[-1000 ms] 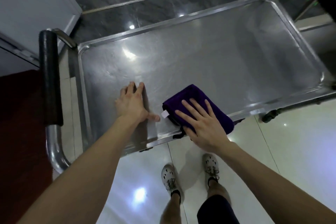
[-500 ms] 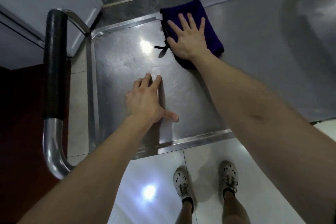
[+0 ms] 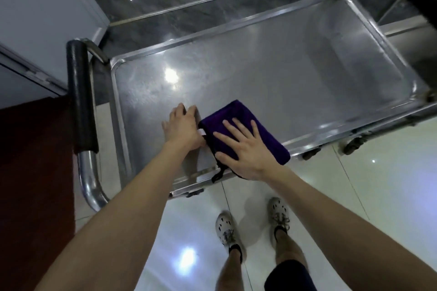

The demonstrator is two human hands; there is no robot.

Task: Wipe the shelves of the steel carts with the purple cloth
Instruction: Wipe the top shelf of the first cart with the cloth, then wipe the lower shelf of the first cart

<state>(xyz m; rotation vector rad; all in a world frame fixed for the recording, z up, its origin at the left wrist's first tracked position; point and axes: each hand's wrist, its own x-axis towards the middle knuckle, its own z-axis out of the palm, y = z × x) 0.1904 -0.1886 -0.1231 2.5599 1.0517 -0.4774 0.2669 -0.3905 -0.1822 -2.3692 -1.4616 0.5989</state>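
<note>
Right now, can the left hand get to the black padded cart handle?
Probably yes. The left hand lies flat on the steel cart shelf, holding nothing, and the black padded handle stands just outboard of it with only bare shelf and rim between. The purple cloth sits on its other side.

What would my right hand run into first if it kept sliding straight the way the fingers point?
Nothing on the shelf, as far as the view shows. The right hand, flat on the purple cloth, points toward the far rim, so it would probably meet that first.
</note>
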